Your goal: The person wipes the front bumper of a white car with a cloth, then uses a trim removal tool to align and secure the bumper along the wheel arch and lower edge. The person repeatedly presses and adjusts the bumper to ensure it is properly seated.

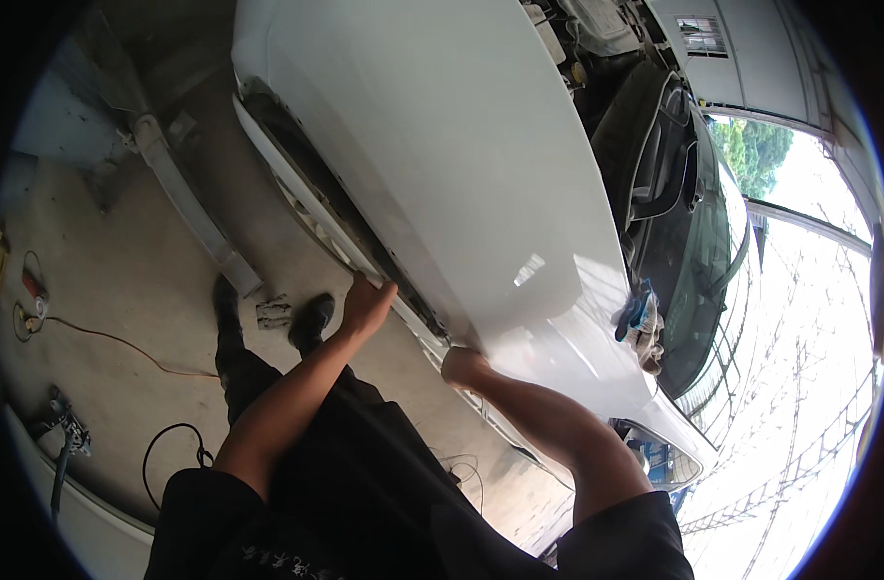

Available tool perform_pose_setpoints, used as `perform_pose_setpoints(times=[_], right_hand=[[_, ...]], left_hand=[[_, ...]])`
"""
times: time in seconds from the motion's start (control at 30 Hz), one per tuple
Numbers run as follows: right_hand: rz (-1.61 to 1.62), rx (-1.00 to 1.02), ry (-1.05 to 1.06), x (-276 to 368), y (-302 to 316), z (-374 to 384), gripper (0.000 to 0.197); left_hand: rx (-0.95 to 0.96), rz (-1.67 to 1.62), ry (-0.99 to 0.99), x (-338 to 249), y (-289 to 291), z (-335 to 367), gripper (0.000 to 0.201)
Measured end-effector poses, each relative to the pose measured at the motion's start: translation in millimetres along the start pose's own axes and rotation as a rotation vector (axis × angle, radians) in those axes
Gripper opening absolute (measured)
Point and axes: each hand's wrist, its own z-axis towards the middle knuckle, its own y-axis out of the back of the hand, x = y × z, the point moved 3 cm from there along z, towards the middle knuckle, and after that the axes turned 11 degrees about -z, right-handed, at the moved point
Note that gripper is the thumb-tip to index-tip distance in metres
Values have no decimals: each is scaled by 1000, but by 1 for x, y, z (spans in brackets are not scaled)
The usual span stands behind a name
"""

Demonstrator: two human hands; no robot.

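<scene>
A large white car body panel [432, 145] fills the upper middle of the view. Along its near edge runs a long dark gap, bordered by a white strip [297, 188]. My left hand [368, 307] is closed over this strip, its fingers curled round the edge. Farther along to the right, my right hand [464, 367] is closed against the strip near the gap's end. The fingertips of my right hand are hidden behind the edge. Both arms reach forward from black sleeves.
A grey metal beam [186, 193] stretches across the floor by my feet. A red power tool [33, 283] lies left with a trailing cord. A blue and grey bundle of cloth [640, 324] rests beside the windshield [698, 319]. A side mirror [660, 459] juts out lower right.
</scene>
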Motion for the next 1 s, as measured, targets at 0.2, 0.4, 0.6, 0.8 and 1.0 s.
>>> perform_pose_setpoints(times=[0.2,0.4,0.6,0.8,1.0], right_hand=[[252,58,-371,15,37,-38,21],[395,-68,-474,19,16,-35,23],[495,-191,-379,21,2,-38,23],[627,-183,-487,20,10,-48,23],[565,-181,-466,11,14,-37,23]], left_hand=[[20,-57,-35,-1,3,0,48],[24,10,-18,-1,3,-2,51],[-47,-13,-79,7,-2,3,56],[-9,47,8,0,-1,6,56],[86,-23,18,22,-1,20,53]])
